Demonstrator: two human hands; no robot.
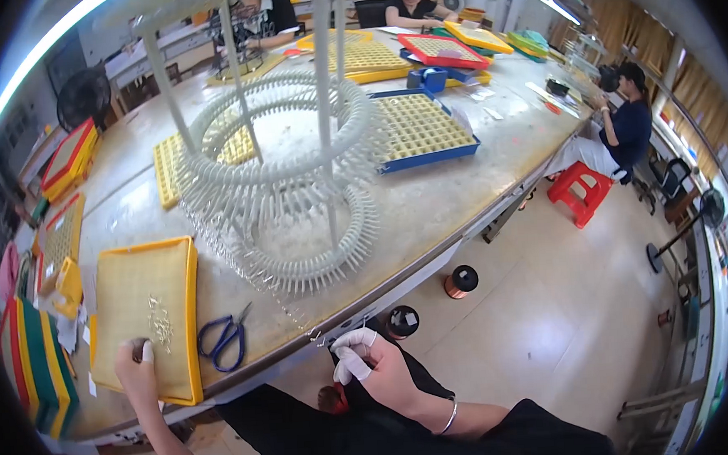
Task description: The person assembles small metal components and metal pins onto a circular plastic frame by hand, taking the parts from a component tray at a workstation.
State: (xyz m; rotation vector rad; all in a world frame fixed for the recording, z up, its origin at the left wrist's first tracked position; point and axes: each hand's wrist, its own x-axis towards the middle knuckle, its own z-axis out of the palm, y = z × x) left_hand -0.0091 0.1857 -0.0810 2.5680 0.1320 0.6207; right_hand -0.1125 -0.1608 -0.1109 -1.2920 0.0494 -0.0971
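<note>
My left hand (137, 371) is over the left edge of a yellow-rimmed tray (192, 313), fingers curled together near the thumb; what they hold, if anything, is hidden. On the tray's pale surface lies a loose pile of small, thin whitish pieces (161, 323). My right hand (371, 367), with white covers on its fingertips, is in front of the table edge, its fingers pinched together. Tiny shiny bits show just beyond those fingertips, too small to name. Between the hands, blue-handled scissors (223, 340) rest on the table.
A tall white rack (281, 170) of spiky rings stands ahead, small shiny pieces hanging from it. Behind it lies a blue-rimmed grid tray (425, 128). Copper wire spools (461, 282) sit below the table's right edge. Stacked trays (43, 364) fill the left. Other people sit farther off.
</note>
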